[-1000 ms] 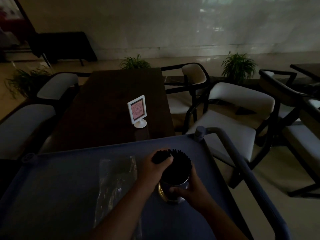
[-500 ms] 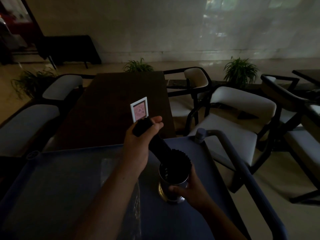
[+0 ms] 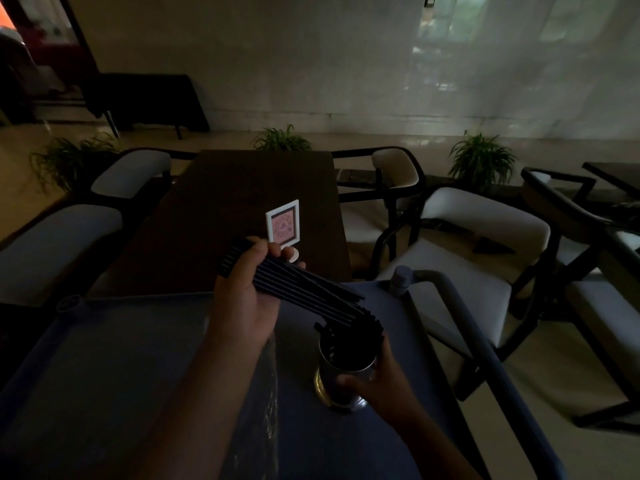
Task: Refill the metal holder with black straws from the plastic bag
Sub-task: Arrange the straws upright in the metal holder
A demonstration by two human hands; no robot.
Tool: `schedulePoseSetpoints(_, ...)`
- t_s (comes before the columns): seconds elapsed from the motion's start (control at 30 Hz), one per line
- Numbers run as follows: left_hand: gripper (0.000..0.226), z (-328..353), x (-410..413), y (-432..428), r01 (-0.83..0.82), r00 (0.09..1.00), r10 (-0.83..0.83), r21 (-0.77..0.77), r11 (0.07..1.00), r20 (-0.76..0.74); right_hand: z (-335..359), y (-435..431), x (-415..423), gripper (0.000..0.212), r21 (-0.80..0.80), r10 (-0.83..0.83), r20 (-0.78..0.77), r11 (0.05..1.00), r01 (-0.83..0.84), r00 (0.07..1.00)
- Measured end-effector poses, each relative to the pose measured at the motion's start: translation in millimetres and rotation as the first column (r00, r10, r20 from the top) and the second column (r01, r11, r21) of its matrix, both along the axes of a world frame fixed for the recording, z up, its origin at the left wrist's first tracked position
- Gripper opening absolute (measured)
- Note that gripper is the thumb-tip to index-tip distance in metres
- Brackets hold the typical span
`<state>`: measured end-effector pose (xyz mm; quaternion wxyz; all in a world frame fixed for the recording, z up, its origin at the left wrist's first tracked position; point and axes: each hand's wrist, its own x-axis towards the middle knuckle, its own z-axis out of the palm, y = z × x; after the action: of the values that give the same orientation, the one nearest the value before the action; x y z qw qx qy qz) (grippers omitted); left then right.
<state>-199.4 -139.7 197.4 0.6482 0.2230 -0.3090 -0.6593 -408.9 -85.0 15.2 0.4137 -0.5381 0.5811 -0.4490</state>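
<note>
- The plastic bag (image 3: 272,393) lies flat mid-cart (image 3: 104,358), partly under the left forearm.
- The right grip (image 3: 377,382) wraps the metal holder (image 3: 346,362), upright near the cart's right edge.
- The left grip (image 3: 242,299) clasps fanned black straws (image 3: 311,292) that slant down to the holder's mouth.
- A small sign (image 3: 283,224) stands on the desk (image 3: 225,202) beyond.

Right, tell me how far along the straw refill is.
Done: some straws already stand in the holder, on the cart. In hand: the left hand grips a fanned bundle, its lower ends at the holder's mouth, while the right hand holds the holder. Left: the bundle must slide in upright. The bag lies flat beside it; whether more straws remain inside I cannot tell.
</note>
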Motion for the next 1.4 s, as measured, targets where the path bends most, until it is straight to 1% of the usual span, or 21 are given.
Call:
schedulePoseSetpoints(0.1,0.014,-10,5,2,0.04,0.986,-0.024,0.091,0.995,-0.166,8,8,0,0.097,0.019,-0.011,-0.082,1.0,0.013,0.997)
schedulePoseSetpoints(0.13,0.012,-13,5,3,0.058,0.975,-0.033,0.112,0.992,-0.218,8,15,0,0.09,0.051,-0.04,-0.137,0.998,0.047,0.99)
schedulePoseSetpoints(0.2,0.011,-20,4,6,0.074,0.957,-0.032,0.138,0.988,-0.29,12,31,1,0.058,0.152,-0.163,-0.331,0.963,0.223,0.929)
schedulePoseSetpoints(0.23,0.011,-23,3,8,0.078,0.946,-0.024,0.155,0.985,-0.323,18,40,0,0.041,0.228,-0.165,-0.409,0.934,0.276,0.897)
schedulePoseSetpoints(0.27,0.01,-25,2,9,0.086,0.934,-0.019,0.172,0.981,-0.356,26,48,-1,0.032,0.325,-0.09,-0.411,0.915,0.238,0.907)
schedulePoseSetpoints(0.3,0.008,-26,1,11,0.095,0.922,-0.014,0.19,0.977,-0.387,35,53,0,0.027,0.418,0.018,-0.309,0.901,0.119,0.951)
schedulePoseSetpoints(0.33,0.008,-27,-1,12,0.105,0.91,-0.008,0.21,0.972,-0.415,47,57,4,0.022,0.484,0.122,-0.136,0.874,-0.041,0.983)
schedulePoseSetpoints(0.37,0.009,-27,-4,14,0.116,0.9,-0.006,0.227,0.967,-0.436,62,61,12,0.02,0.494,0.195,0.053,0.847,-0.195,0.979)
schedulePoseSetpoints(0.4,0.01,-27,-7,15,0.132,0.892,-0.012,0.235,0.963,-0.453,77,62,21,0.028,0.459,0.243,0.189,0.835,-0.304,0.951)
schedulePoseSetpoints(0.47,0.011,-24,-17,18,0.181,0.883,-0.06,0.219,0.959,-0.466,105,60,40,0.052,0.32,0.276,0.296,0.874,-0.367,0.914)
schedulePoseSetpoints(0.53,0.017,-22,-29,24,0.211,0.879,-0.097,0.198,0.957,-0.468,130,54,57,0.062,0.134,0.247,0.425,0.934,-0.33,0.871)
schedulePoseSetpoints(0.57,0.024,-21,-34,27,0.227,0.873,-0.117,0.183,0.957,-0.474,142,50,63,0.065,0.059,0.218,0.531,0.954,-0.293,0.819)
schedulePoseSetpoints(0.63,0.034,-20,-38,33,0.262,0.854,-0.166,0.132,0.956,-0.493,160,42,67,0.071,0.025,0.114,0.777,0.977,-0.212,0.619)
schedulePoseSetpoints(0.7,0.025,-18,-40,38,0.284,0.846,-0.226,0.049,0.958,-0.483,169,32,63,0.07,0.044,0.011,0.905,0.992,-0.121,0.425)
schedulePoseSetpoints(0.77,0.012,-16,-42,42,0.284,0.856,-0.254,0.001,0.959,-0.451,173,26,58,0.052,0.026,-0.019,0.947,1.0,-0.016,0.321)
schedulePoseSetpoints(0.83,0.008,-16,-43,45,0.281,0.856,-0.247,0.008,0.96,-0.454,174,23,55,0.038,-0.014,0.008,0.973,1.0,0.022,0.229)
schedulePoseSetpoints(0.9,0.008,-18,-41,47,0.278,0.853,-0.236,0.022,0.96,-0.466,173,24,54,0.039,-0.034,0.024,0.986,0.998,0.055,0.166)
schedulePoseSetpoints(1.03,0.006,-23,-42,50,0.282,0.844,-0.214,0.067,0.957,-0.492,171,25,49,0.012,0.008,-0.031,0.987,0.989,0.144,0.155)
schedulePoseSetpoints(1.13,0.005,-27,-46,55,0.312,0.83,-0.209,0.12,0.943,-0.516,173,24,47,0.012,0.035,-0.052,0.993,0.987,0.156,0.104)
schedulePoseSetpoints(1.27,0.01,-38,-40,57,0.382,0.81,-0.251,0.153,0.911,-0.53,173,24,40,0.016,0.084,-0.109,0.987,0.977,0.194,0.12)
schedulePoseSetpoints(1.4,0.015,-53,-16,40,0.314,0.85,-0.158,0.242,0.918,-0.502,166,24,17,0.013,0.202,-0.225,0.973,0.935,0.292,0.047)
